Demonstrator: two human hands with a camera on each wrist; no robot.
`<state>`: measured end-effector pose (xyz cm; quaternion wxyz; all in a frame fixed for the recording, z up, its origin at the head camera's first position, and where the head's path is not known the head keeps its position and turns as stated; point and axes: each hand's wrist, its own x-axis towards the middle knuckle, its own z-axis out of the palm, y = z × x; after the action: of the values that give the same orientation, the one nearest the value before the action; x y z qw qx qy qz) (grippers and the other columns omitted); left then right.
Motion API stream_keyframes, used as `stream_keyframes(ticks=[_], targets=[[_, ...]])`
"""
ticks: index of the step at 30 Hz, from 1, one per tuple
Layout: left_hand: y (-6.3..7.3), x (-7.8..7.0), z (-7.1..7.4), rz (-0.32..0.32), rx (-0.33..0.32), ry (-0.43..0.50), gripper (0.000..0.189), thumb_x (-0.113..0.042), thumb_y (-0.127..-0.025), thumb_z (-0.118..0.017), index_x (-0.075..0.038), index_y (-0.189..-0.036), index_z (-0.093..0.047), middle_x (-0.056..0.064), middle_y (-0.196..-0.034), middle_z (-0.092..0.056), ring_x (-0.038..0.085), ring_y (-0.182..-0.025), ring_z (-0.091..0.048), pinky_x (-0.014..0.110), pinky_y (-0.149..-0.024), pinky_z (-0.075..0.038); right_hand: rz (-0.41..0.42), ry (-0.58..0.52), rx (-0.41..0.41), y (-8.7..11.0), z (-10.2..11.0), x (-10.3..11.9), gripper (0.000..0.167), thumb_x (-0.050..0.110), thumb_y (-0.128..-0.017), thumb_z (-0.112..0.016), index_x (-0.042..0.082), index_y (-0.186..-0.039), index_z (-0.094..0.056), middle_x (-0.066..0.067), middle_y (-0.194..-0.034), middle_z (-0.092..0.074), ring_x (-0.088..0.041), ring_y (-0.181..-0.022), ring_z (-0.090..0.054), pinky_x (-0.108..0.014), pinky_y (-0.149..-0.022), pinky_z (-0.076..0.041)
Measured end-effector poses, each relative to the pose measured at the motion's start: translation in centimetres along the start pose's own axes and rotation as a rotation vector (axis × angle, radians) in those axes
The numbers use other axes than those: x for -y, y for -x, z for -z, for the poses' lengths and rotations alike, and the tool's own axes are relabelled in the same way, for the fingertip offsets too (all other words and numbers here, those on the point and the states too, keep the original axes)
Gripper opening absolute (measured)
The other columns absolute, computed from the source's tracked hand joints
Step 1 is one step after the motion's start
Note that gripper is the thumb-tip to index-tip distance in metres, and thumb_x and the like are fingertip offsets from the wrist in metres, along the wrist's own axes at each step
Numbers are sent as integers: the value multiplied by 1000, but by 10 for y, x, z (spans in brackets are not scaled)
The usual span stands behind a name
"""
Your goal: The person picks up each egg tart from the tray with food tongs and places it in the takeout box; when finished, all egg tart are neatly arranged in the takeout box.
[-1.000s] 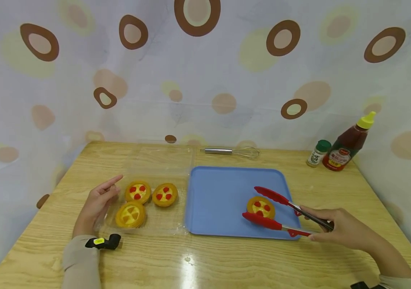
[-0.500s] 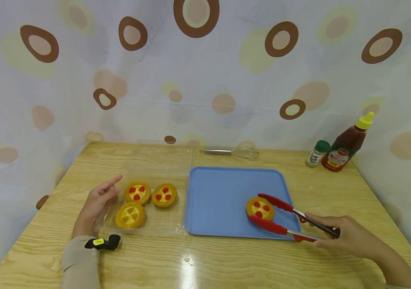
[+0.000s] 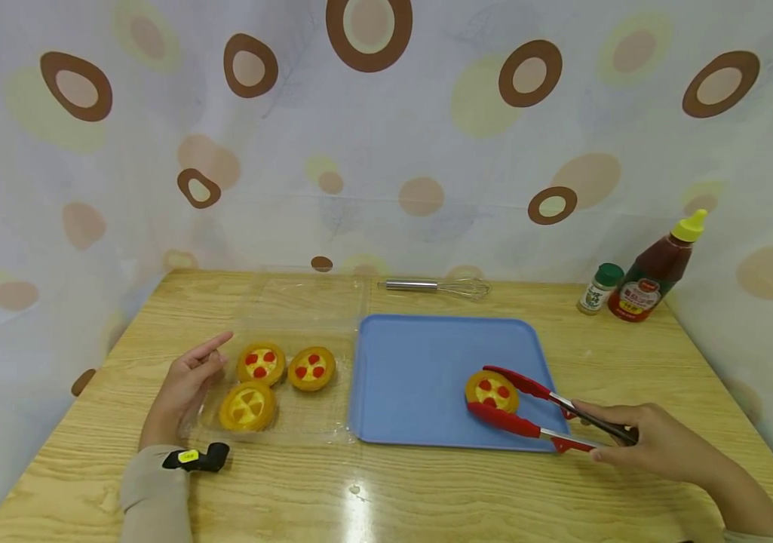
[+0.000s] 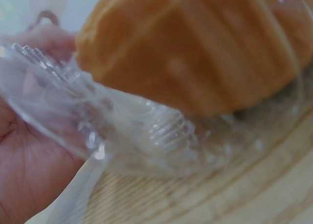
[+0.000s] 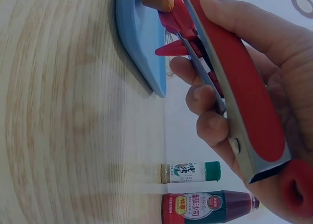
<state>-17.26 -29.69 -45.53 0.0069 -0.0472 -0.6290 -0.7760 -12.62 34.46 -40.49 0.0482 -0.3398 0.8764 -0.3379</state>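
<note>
My right hand [image 3: 657, 441] grips a pair of red-tipped metal tongs [image 5: 249, 97]. Their red heads lie at either side of a round tart [image 3: 492, 388] with red pieces on top, near the right end of the blue tray [image 3: 413, 369]. Whether both heads press on the tart is hard to tell. My left hand [image 3: 179, 392] is at the left side of a clear plastic container [image 3: 311, 426], index finger straight, palm by the rim. Inside sit two red-topped tarts [image 3: 312, 369] and one with orange wedges [image 3: 246, 406]; a brown fluted tart side [image 4: 195, 53] fills the left wrist view.
The container's clear lid [image 3: 311, 298] lies folded back behind it. A whisk [image 3: 434, 286] lies beyond the tray. At the back right stand a green-capped shaker [image 3: 599, 289] and a red sauce bottle [image 3: 654, 271]. A patterned curtain [image 3: 359, 136] hangs behind the wooden table [image 3: 277, 490].
My right hand has shifted slightly right with the tongs, and the tongs' heads have come closer together around the tart. My left hand and the container have stayed in place.
</note>
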Motion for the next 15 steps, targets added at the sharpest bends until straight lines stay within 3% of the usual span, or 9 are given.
stream_keyframes(ticks=[3, 9, 15], targets=[[0, 0, 0, 7, -2, -7, 39, 2, -97, -48, -21, -124, -64, -8, -72, -44, 6, -62, -37, 19, -60, -35, 11, -19, 7, -1, 0, -1, 60, 7, -78, -75, 9, -134, -55, 6, -123, -56, -5, -76, -51, -20, -48, -36], [-1, 0, 0, -3, -5, -10, 41, 4, -97, -47, -23, -122, -65, -8, -71, -44, 7, -60, -35, 23, -58, -28, 28, -6, 5, -6, 0, 2, 60, 7, -78, -76, 10, -134, -55, 7, -119, -60, 6, -58, -32, -17, -45, -32], [-1, 0, 1, -5, -3, -15, 40, 2, -96, -49, -23, -122, -66, -8, -71, -44, 7, -61, -36, 20, -59, -33, 45, 12, 17, -18, 1, 7, 59, 9, -78, -76, 11, -134, -56, 3, -113, -64, 5, -60, -36, -16, -46, -32]])
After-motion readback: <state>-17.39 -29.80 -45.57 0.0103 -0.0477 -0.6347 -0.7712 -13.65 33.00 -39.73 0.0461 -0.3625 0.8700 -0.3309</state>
